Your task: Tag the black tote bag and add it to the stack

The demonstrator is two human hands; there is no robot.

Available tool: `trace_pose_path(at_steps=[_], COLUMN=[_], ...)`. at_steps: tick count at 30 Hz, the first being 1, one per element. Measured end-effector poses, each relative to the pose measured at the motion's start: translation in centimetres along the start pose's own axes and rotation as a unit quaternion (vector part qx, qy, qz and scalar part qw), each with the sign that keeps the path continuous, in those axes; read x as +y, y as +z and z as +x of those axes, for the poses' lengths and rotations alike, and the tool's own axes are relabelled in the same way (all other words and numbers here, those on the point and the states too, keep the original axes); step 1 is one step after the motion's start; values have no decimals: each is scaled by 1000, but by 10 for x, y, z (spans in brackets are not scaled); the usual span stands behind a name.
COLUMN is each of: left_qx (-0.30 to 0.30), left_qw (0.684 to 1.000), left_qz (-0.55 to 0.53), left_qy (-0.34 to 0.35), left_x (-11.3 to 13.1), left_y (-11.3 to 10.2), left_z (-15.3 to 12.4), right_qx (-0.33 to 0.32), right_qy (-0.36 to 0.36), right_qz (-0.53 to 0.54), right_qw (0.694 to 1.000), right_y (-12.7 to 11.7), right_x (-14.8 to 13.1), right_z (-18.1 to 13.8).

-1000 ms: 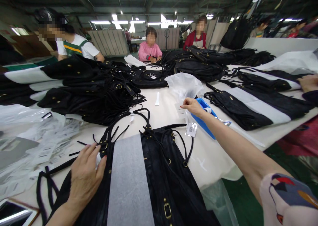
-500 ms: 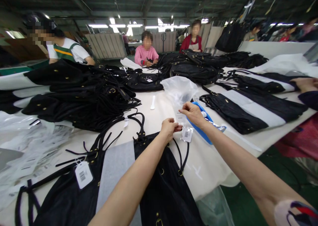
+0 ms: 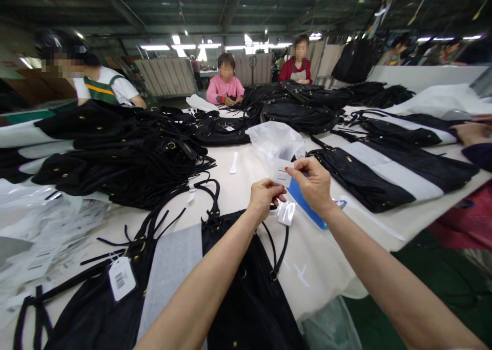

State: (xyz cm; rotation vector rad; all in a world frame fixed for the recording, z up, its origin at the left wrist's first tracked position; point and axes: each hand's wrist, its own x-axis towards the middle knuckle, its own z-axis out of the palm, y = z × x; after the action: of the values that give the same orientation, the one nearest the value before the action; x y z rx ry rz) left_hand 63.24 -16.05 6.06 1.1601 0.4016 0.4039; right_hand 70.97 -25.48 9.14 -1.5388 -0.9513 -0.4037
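Observation:
A small translucent plastic pouch with printed lines [image 3: 282, 173] is pinched between the fingertips of both hands. My left hand [image 3: 264, 199], closed, grips its lower left edge, while my right hand [image 3: 312, 181], also closed, has its right edge. Just below my left fingers is a shiny, plastic-covered white tag [image 3: 286, 213]; whether they touch it I cannot tell. A thin black strap loop [image 3: 285, 250] rises towards it from the black bag [image 3: 246, 293] under my left forearm. Another white barcode tag [image 3: 122, 278] lies on that bag's left part, left of a pale paper strip [image 3: 171, 268].
Behind my hands are a crumpled clear bag [image 3: 274, 137] and a blue object [image 3: 307, 204], partly hidden. Stacked black bags [image 3: 103, 155] and loose plastic pouches [image 3: 46, 242] occupy the left. More bags [image 3: 388, 173] lie right, near another person's hand [image 3: 472, 132]. Several people surround the table.
My right hand has shifted slightly right and turned, now covering more of the blue object. The pouch is tilted and raised between my hands. Glare now hides the barcode on the covered tag.

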Motion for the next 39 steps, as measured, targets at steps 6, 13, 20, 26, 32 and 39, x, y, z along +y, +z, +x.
trace_pose_path(at_steps=[6, 13, 20, 26, 32, 39], left_qx=[-60, -8, 11, 38, 60, 52], left_qw=[993, 988, 960, 854, 674, 465], left_qz=[17, 80, 267, 503, 706, 776], left_qy=[100, 132, 78, 129, 210, 423], left_x=[39, 59, 83, 104, 119, 110], left_y=[-4, -28, -72, -132, -185, -203], left_z=[-29, -69, -110, -158, -206, -250], right_qx=[-5, -118, -51, -73, -180, -463], right_qy=[-123, -298, -171, -41, -46, 0], right_qz=[14, -40, 25, 80, 113, 99], right_qw=[992, 947, 984, 993, 976, 881], right_y=[-26, -29, -2, 17, 30, 33], right_x=[-43, -73, -101, -118, -126, -154], right_z=[-20, -47, -58, -68, -87, -92])
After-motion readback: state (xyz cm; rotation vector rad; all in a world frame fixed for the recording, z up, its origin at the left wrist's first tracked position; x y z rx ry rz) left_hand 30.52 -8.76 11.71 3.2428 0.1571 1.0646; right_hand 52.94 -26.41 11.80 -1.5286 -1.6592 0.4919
